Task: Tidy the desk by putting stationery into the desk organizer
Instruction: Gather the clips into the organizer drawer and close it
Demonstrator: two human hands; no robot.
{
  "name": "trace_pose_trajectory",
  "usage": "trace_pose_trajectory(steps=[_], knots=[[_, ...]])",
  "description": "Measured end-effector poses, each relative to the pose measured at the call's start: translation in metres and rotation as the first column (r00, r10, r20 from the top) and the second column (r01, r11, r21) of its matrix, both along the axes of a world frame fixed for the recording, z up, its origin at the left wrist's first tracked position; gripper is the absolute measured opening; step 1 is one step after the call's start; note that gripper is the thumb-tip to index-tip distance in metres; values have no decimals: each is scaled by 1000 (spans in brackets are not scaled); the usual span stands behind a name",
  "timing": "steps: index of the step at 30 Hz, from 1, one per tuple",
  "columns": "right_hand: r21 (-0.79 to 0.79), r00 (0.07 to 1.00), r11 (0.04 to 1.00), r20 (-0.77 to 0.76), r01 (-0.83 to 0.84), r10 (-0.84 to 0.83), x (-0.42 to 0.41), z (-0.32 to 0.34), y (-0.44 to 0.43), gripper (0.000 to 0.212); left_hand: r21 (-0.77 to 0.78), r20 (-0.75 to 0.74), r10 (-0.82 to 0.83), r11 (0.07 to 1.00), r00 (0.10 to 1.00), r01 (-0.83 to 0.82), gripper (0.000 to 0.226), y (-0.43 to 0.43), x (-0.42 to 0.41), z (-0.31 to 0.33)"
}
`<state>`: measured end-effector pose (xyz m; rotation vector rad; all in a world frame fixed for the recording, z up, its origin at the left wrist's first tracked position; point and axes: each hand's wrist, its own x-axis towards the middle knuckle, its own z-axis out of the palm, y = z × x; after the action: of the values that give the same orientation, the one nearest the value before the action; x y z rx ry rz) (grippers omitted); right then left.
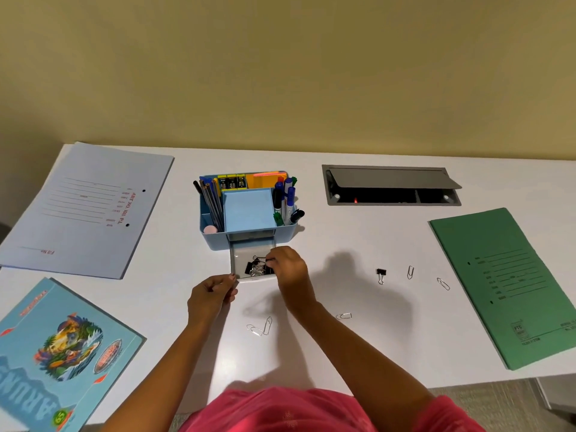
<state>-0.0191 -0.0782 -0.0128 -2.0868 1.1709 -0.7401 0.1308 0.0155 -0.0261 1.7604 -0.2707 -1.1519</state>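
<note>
1. Nearest me, thin wire paper clips (263,327) lie on the smooth white desk (174,294).
2. My left hand (213,294), fingers curled, meets the front corner of the open drawer (249,249) at 7 o'clock. I cannot tell if it grips.
3. Apart from it, my right hand (290,266) arches over the drawer, pinching a black binder clip (268,260) above the heaped clips (254,270).
4. At 12 o'clock, the blue plastic organizer (249,240) holds pencils (212,201) and markers (286,198).
</note>
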Motion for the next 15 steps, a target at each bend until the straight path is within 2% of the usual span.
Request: trace_pose_trajectory(steps=[3,7,11,15], knots=[[-42,986,986,51,162,-160,-21,3,-12,10,-11,-20,-8,1000,1000,8,11,1,1,0],[-151,935,924,-5,351,-356,-78,-7,-30,19,-24,-32,-10,1000,999,10,13,1,0,2],[-193,815,825,-149,531,-559,-137,-19,-36,28,-33,-39,-7,999,999,6,14,0,0,3],[-145,670,731,-313,667,-673,-166,-24,-37,27,-25,-57,-2,1000,998,0,12,0,1,2]])
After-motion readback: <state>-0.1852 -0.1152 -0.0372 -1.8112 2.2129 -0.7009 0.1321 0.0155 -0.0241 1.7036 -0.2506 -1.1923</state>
